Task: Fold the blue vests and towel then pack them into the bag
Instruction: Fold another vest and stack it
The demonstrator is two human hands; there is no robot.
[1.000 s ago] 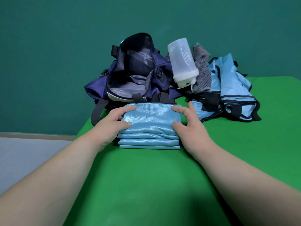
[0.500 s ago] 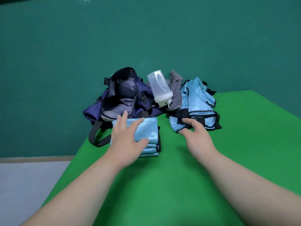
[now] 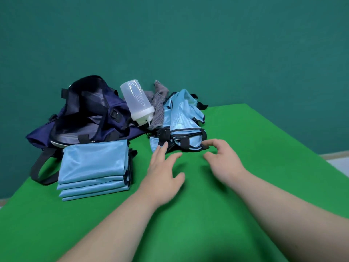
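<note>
Left hand (image 3: 162, 173) and right hand (image 3: 221, 159), both released and empty, hover just before the crumpled blue vests (image 3: 181, 120) right of the navy duffel bag (image 3: 85, 114). The fabric looks limp and slippery, so grasp the black-trimmed edge.

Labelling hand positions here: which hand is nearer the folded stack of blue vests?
Left. The left hand hovers just right of the folded stack, not touching it. The right hand is farther right, by the unfolded vests.
</note>
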